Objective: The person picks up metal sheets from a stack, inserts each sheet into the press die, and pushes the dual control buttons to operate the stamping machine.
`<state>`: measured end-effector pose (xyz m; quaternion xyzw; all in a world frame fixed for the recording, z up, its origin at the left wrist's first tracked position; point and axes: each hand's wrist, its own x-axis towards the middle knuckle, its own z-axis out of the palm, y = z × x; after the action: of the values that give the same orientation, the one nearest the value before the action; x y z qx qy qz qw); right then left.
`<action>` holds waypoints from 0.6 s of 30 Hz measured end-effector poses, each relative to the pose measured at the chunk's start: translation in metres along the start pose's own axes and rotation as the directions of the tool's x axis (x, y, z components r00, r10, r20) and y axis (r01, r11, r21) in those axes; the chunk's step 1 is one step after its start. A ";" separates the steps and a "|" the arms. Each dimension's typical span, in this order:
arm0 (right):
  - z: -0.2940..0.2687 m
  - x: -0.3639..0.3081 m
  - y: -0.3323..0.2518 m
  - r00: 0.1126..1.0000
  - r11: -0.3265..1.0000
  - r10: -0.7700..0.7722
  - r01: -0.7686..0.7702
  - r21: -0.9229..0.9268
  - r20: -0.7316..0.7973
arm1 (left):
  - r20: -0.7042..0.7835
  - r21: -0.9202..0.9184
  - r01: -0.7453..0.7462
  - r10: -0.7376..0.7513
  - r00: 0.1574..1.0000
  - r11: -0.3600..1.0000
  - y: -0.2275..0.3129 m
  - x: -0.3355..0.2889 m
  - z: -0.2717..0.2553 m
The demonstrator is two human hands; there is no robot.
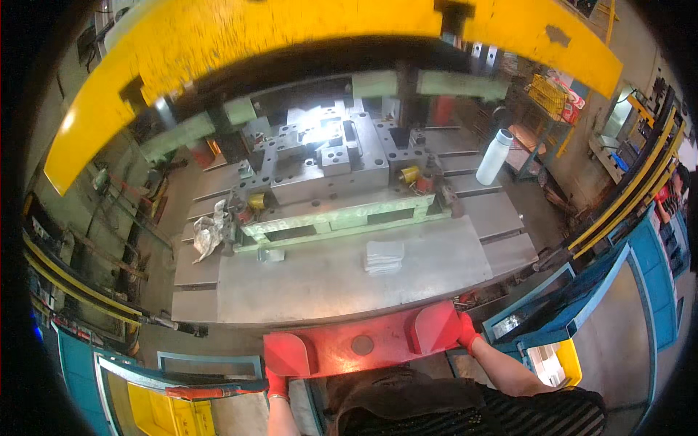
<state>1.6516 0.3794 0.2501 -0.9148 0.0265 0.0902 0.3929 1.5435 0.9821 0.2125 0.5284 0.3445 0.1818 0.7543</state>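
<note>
Just in front of me stands a red control panel (pixel 382 338) with a round dark disc in its middle and a curved guard at each end. My left hand (pixel 276 383), in a red glove, is at the panel's left end, its fingers hidden by the guard. At the right end is my right hand (pixel 467 332), also red-gloved, reaching in behind the other guard; its fingers are mostly hidden too. Beyond the panel, a steel die (pixel 327 171) on a green base (pixel 338 220) sits on the press bed. A small stack of thin pale pieces (pixel 383 258) lies on the flat steel plate (pixel 313 291).
A yellow press beam (pixel 291 33) spans overhead. On the bed are a pale bottle (pixel 494 156) at right, a crumpled rag or bag (pixel 209 234) at left and a small metal piece (pixel 271 255). Yellow bins (pixel 571 362) and blue frames (pixel 614 291) flank me.
</note>
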 end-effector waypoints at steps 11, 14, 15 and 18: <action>0.065 0.038 0.119 0.993 0.952 -0.022 0.056 0.301 -0.116 | 0.009 0.196 -0.038 0.037 0.999 0.980 0.017 0.004 0.018; 0.059 0.027 0.111 0.982 0.986 -0.071 0.095 0.134 -0.174 | 0.006 0.250 -0.041 0.041 0.999 0.967 0.017 0.002 0.016; 0.049 0.021 0.102 0.971 0.993 -0.108 0.116 0.027 -0.213 | 0.009 0.268 -0.041 0.040 0.999 0.963 0.017 0.003 0.017; -0.012 0.018 0.041 0.970 0.979 -0.127 0.089 0.183 0.209 | 0.014 0.322 -0.037 0.035 0.999 0.946 0.021 0.010 0.013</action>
<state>1.6664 0.3424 0.2257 -0.8618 -0.0594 0.1667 0.4754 1.5616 0.9875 0.2317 0.6515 0.3567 0.1346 0.6559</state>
